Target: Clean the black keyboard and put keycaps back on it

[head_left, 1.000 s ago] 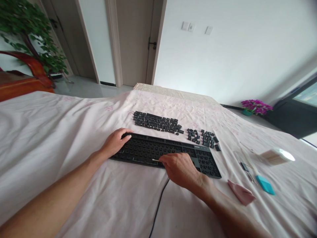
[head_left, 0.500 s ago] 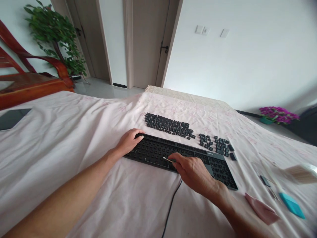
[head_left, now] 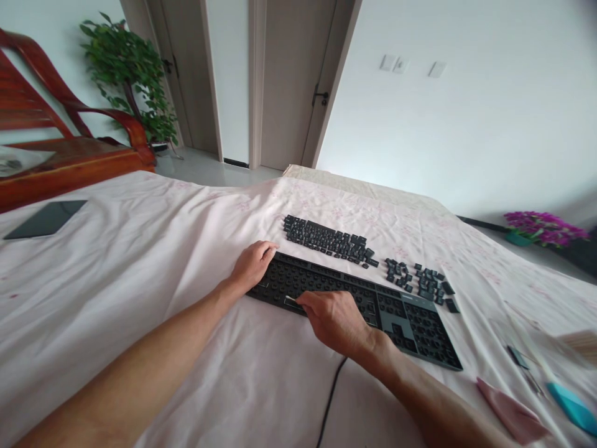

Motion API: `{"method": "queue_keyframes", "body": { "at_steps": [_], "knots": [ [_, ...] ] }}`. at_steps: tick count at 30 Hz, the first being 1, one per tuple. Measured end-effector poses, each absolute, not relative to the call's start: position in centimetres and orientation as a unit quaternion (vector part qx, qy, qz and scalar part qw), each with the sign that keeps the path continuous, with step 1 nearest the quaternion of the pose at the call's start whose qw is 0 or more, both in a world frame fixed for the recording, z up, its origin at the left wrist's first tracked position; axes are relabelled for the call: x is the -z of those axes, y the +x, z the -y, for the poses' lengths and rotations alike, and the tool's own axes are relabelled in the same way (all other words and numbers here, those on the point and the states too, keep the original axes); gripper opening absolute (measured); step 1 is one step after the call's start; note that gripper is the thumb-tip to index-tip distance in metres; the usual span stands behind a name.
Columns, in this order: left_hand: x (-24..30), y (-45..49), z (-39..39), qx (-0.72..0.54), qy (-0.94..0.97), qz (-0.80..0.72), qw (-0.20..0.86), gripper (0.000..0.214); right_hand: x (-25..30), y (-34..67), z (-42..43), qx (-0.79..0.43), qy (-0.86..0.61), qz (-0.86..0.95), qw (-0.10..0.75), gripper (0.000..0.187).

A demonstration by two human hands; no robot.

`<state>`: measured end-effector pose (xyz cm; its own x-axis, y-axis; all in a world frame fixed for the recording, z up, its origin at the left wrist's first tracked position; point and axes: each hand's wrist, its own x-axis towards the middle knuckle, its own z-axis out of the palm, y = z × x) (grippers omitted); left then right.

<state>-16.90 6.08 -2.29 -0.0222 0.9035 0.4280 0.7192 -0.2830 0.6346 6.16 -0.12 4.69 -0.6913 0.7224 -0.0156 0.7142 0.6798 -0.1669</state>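
Observation:
A black keyboard point(head_left: 401, 314) with its keycaps taken off lies on a pale pink sheet. My left hand point(head_left: 254, 264) rests on the keyboard's left end, fingers curled over its far edge. My right hand point(head_left: 333, 317) is closed in a pinch on a thin cotton swab point(head_left: 291, 300), whose tip touches the keyboard's near row. Removed black keycaps point(head_left: 329, 239) lie in rows just beyond the keyboard, with a looser cluster of keycaps point(head_left: 422, 279) to their right.
The keyboard's black cable point(head_left: 332, 392) runs toward me. A pink cloth point(head_left: 510, 414), a teal object point(head_left: 571, 407) and small tools point(head_left: 520, 358) lie at the right. A dark tablet point(head_left: 46, 218) lies far left, near a wooden chair point(head_left: 69, 149) and a plant point(head_left: 125, 74).
The view has swung left, bringing the tablet and chair into sight. My right hand has moved the swab left along the keyboard's near row. My left hand stays on the keyboard's left end.

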Motion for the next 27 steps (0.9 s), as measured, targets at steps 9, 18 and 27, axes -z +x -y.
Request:
{"method": "queue_keyframes", "body": {
  "at_steps": [9, 18, 27],
  "knots": [
    [2.0, -16.9, -6.0, -0.412, 0.674, -0.595, 0.149, 0.037, -5.0, 4.2, -1.1, -0.083, -0.376, 0.922, 0.039, 0.027],
    [2.0, -17.1, -5.9, -0.462, 0.602, -0.618, 0.206, 0.044, -6.2, 7.3, -1.9, -0.058, -0.434, 0.898, 0.031, 0.028],
    [1.7, -17.1, -5.8, -0.461, 0.605, -0.614, 0.210, 0.043, -6.0, 5.8, -2.1, -0.059, -0.408, 0.910, 0.026, 0.027]
  ]
}}
